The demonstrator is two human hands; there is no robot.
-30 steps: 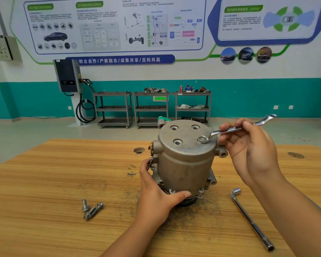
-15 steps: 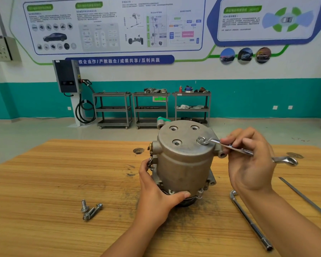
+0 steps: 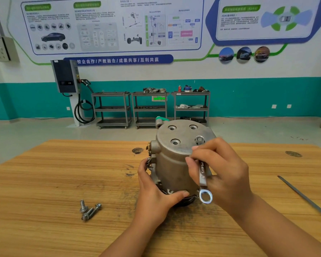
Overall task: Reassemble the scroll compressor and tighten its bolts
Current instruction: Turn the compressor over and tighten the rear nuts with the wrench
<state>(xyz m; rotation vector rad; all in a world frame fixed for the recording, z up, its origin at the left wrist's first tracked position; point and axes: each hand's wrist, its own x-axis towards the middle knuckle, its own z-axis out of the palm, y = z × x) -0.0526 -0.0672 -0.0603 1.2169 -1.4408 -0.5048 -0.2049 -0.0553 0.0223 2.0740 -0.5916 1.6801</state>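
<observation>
The wooden table (image 3: 44, 182) carries the grey compressor (image 3: 174, 164), upright near its middle. The left hand (image 3: 154, 197) grips the compressor's lower edge. The right hand (image 3: 222, 173) pinches a wrench (image 3: 202, 173) whose far end sits on a top bolt. 3 loose bolts (image 3: 89, 210) lie to the left.

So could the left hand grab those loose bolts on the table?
Probably yes. The bolts lie on the bare table just left of the left hand, with nothing between them. But that hand grips the compressor, so it would have to let go first.
</observation>
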